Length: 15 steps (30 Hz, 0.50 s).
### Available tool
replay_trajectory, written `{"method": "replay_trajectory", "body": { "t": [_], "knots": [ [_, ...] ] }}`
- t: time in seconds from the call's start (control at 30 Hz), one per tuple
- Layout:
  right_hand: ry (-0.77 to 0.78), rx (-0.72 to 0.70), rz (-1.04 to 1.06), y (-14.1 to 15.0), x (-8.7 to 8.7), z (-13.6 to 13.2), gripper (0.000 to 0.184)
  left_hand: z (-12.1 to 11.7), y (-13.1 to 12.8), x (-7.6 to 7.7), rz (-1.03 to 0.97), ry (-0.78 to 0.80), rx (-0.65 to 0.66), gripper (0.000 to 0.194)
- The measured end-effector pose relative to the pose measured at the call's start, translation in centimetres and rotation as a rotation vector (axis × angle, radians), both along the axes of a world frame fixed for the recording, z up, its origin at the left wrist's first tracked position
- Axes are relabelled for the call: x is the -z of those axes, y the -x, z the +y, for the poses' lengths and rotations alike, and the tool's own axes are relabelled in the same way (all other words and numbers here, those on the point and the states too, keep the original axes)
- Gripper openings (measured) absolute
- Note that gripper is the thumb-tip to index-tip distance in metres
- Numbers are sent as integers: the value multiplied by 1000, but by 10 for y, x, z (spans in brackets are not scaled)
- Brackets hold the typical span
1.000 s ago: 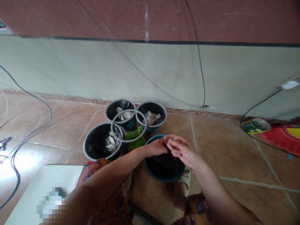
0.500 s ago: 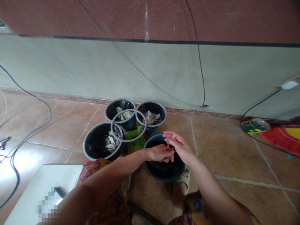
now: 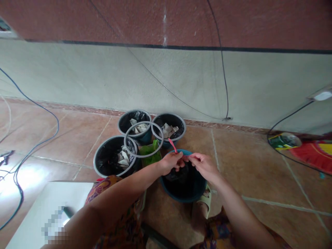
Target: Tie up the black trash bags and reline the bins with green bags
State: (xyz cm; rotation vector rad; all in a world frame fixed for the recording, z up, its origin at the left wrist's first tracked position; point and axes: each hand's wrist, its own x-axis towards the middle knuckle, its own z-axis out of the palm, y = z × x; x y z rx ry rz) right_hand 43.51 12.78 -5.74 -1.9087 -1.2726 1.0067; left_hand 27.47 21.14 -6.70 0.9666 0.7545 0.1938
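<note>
Obliquely, the pink strip's end [image 3: 172, 145] points forward-left.

Red strip [image 3: 172, 145]: middle hidden by left hand [image 3: 171, 163] and right hand [image 3: 206, 168]. Bucket [image 3: 178, 199]: interior too dark to read; black material [image 3: 178, 175] partly covered by left hand. Green item [image 3: 149, 160]: partly behind grey ring [image 3: 143, 156]. Object [image 3: 57, 223] near lower edge of white board [image 3: 70, 191]: pixelated. Red-yellow item [image 3: 308, 155], right edge of floor [image 3: 259, 166]: cut off by picture.

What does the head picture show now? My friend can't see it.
A person's left hand and right hand pinch a pink strip over a teal bucket. Beside it, three bins lined with black plastic hold pale scraps, and a grey ring overlaps their rims.
</note>
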Motion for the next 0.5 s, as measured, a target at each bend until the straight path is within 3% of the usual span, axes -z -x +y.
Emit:
{"method": "replay_trajectory", "body": {
  "t": [0.17,0.3,0.5],
  "knots": [
    [125,-105,226,3,-11,-4,35,6,-2,-1,184,-178,-42,24],
    [168,-197,331,8,-16,-5,34,5,-1,0,228,-464,168,16],
    [73,113,252,9,2,1,42,-5,7,-4,124,-789,442,23]
  ]
}}
